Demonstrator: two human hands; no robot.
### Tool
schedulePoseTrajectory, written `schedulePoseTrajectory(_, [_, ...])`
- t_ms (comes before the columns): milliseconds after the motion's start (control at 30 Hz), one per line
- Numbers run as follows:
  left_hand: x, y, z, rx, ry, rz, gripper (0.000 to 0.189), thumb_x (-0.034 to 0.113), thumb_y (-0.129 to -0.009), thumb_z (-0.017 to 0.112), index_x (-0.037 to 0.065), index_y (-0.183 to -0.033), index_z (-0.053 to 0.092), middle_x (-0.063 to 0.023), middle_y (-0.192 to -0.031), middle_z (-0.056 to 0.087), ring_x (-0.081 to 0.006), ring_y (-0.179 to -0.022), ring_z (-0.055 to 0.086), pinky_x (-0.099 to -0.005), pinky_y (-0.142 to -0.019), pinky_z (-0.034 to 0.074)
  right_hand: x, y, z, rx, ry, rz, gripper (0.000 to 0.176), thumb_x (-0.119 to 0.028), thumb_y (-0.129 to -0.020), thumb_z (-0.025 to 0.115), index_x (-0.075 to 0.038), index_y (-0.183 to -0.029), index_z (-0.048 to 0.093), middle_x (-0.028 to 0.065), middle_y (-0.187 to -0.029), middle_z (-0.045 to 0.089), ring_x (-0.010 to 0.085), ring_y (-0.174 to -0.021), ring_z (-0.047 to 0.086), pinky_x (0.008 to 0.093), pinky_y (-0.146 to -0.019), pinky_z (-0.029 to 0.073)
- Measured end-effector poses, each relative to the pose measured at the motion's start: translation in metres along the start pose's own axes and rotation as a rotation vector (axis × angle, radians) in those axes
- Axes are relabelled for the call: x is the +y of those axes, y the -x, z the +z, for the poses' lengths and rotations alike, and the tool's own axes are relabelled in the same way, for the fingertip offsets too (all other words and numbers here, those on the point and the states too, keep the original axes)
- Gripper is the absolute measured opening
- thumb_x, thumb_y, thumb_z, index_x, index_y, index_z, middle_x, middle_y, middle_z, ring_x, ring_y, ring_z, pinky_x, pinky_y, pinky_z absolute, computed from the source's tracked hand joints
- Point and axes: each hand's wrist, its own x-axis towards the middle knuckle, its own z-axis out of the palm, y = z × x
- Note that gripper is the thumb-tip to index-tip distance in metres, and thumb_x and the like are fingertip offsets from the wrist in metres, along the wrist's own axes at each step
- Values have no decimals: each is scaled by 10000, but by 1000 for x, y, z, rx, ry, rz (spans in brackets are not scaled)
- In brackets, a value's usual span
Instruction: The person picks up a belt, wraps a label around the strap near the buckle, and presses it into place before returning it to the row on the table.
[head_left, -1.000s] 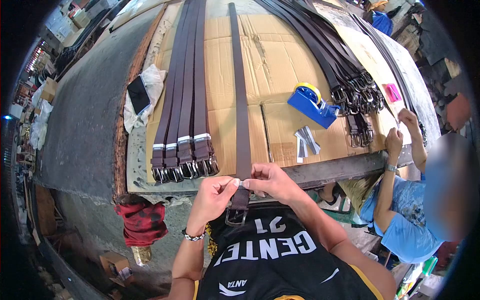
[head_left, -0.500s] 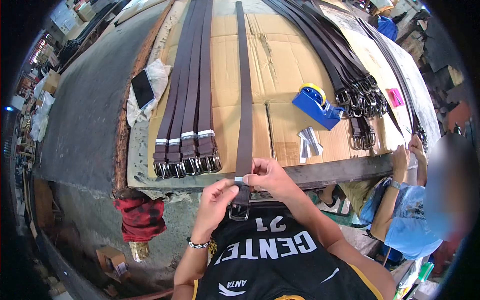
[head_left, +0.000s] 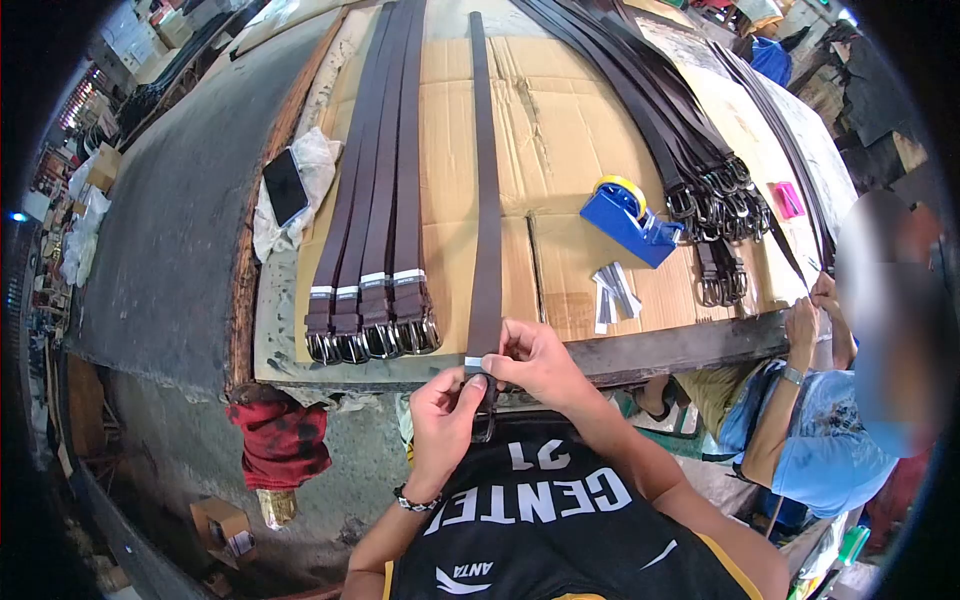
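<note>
A dark brown belt (head_left: 486,200) runs down the cardboard to the table's front edge, its buckle end hanging over my lap. Around that end, just above the buckle (head_left: 484,427), my left hand (head_left: 446,410) is closed with its thumb on top. My right hand (head_left: 535,362) pinches the belt beside a white paper band (head_left: 473,364), thumb on the band's right end. Several belts (head_left: 375,240) with white bands and metal buckles lie to the left. White paper strips (head_left: 615,296) and a blue tape dispenser (head_left: 632,224) with yellow tape are on the right.
A phone (head_left: 286,187) rests on crumpled plastic at the left. More buckled belts (head_left: 710,190) and a pink object (head_left: 787,200) lie at the right. Beside the table's right end, a co-worker's hands (head_left: 812,312) handle another belt. Red cloth (head_left: 283,437) hangs below the front edge.
My left hand has shifted slightly right and its thumb now lies farther over the belt near the band. The buckle has turned more edge-on. The co-worker leans slightly more over the table.
</note>
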Motion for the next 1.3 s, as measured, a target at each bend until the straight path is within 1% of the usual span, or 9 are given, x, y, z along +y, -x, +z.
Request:
schedulePoseTrajectory(200, [-4, -4, 1, 18, 37, -32, 124, 69, -963, 607, 18, -891, 694, 32, -761, 663, 18, -577, 456, -161, -496, 317, -2, -1, -1, -16, -21, -1, 170, -73, -911, 696, -44, -840, 544, -3, -753, 600, 67, -648, 584, 225, -596, 476])
schedulePoseTrajectory(300, [-8, -7, -4, 2, 28, -50, 127, 19, -956, 588, -62, -924, 681, -30, -817, 696, -44, -733, 590, -204, -672, 467, -1, -1, 1, -21, -61, -13, 168, -66, -913, 692, -43, -839, 542, 8, -758, 610, 73, -643, 585, 228, -593, 477])
schedulePoseTrajectory(500, [-14, -13, -3, 51, -3, 34, 131, 34, -917, 593, -17, -831, 678, -34, -760, 687, -55, -627, 569, -201, -568, 416, 0, 1, 0, -5, -88, -10, 146, -108, -928, 689, -26, -880, 576, 24, -784, 640, 65, -637, 570, 220, -573, 462])
schedulePoseTrajectory(600, [-14, -15, -3, 57, -4, -18, 132, 35, -911, 591, -31, -826, 667, -66, -762, 694, -85, -646, 612, -217, -597, 461, -8, 9, -14, 51, -23, 83, 135, -142, -936, 679, -22, -944, 619, 15, -796, 644, 60, -622, 542, 214, -566, 424])
schedulePoseTrajectory(867, [-10, -21, -3, 34, 38, 19, 173, -26, -909, 582, -44, -737, 587, -73, -733, 664, -132, -680, 670, -255, -634, 510, -87, 42, -133, 431, 507, -231, 155, -158, -918, 659, -15, -859, 675, -19, -756, 633, 72, -650, 552, 240, -601, 455])
schedulePoseTrajectory(967, [-11, -21, -8, 23, -29, 34, 177, -13, -908, 586, -43, -734, 587, -73, -733, 669, -131, -671, 665, -251, -630, 506, -124, 40, -192, 695, 1045, -363, 179, -133, -882, 673, 6, -986, 717, 110, -857, 689, 183, -758, 641, 311, -726, 516])
schedulePoseTrajectory(1133, [-6, -16, -5, 47, -62, 36, 166, -3, -910, 587, -49, -754, 619, -72, -727, 669, -125, -668, 659, -252, -629, 505, -140, 25, -237, 548, 1251, -143, 245, -198, -844, 692, -41, -1019, 758, 169, -1013, 683, 291, -1022, 636, 384, -906, 501])
schedulePoseTrajectory(1233, [-9, -14, -7, 68, -75, 11, 166, 17, -911, 585, -40, -762, 628, -78, -727, 674, -124, -651, 650, -250, -607, 496, -131, 18, -251, 487, 1226, -233, 244, -202, -841, 694, -46, -1015, 766, 165, -1020, 686, 299, -1052, 624, 385, -941, 488])
schedulePoseTrajectory(1300, [-16, -15, -9, 75, -101, 27, 185, 58, -911, 581, -6, -740, 615, -85, -730, 691, -99, -616, 620, -230, -556, 469, -126, 14, -258, 493, 1205, -250, 246, -196, -833, 702, -29, -1003, 762, 167, -978, 707, 286, -964, 659, 371, -881, 513])
